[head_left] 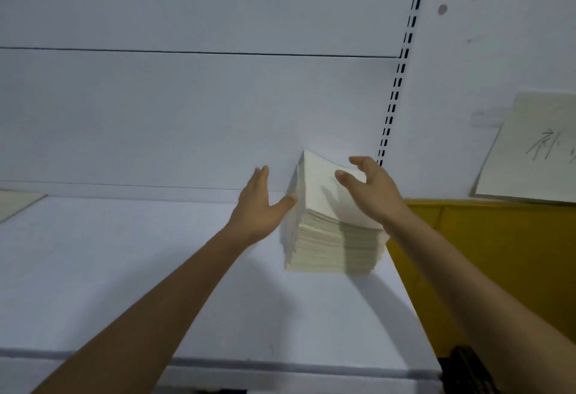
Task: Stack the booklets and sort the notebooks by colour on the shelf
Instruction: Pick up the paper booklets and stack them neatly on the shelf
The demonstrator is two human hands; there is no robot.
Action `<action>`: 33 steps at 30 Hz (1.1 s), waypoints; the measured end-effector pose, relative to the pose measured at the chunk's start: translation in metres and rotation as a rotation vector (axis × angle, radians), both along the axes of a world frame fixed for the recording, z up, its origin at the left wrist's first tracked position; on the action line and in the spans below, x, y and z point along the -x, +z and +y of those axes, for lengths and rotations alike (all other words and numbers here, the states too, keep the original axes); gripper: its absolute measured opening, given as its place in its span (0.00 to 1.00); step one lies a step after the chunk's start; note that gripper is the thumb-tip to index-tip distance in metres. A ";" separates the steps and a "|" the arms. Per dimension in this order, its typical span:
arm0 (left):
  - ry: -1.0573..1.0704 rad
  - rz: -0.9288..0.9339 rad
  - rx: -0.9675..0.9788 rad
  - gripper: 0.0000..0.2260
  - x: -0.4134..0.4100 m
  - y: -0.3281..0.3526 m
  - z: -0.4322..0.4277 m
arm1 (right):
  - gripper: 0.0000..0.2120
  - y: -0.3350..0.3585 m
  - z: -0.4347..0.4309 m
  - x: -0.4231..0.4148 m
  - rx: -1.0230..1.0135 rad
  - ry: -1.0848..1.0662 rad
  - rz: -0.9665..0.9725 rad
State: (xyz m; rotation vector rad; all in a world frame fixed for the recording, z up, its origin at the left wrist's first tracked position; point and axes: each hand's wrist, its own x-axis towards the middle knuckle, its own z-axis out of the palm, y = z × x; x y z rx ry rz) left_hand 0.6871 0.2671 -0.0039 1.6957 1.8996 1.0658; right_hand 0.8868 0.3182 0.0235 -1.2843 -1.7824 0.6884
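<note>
One stack of booklets (330, 225) on white shelf (124, 269); single booklets too thin and too many to count. Two bare hands: left hand (257, 206), right hand (371, 189). One sheet with handwriting (530, 150) on wall at right. One slotted upright (402, 60) (two rows of slots). One pale flat item (15, 203) at far left edge, cut off by frame.

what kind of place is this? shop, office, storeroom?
Probably a shop or stockroom. The white metal shelf hangs from a slotted upright, as retail racking does. A tall stack of booklets sits on it, and a handwritten paper sign is stuck to the wall.
</note>
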 end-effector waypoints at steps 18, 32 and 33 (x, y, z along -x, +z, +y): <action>0.485 0.914 0.143 0.29 0.265 -0.054 -0.313 | 0.28 -0.065 -0.227 0.318 -0.380 0.605 -0.523; 0.582 0.702 0.197 0.30 0.426 -0.105 -0.374 | 0.27 -0.097 -0.231 0.556 -0.322 0.810 -0.425; 0.570 0.693 0.198 0.30 0.440 -0.105 -0.372 | 0.28 -0.097 -0.224 0.579 -0.318 0.805 -0.427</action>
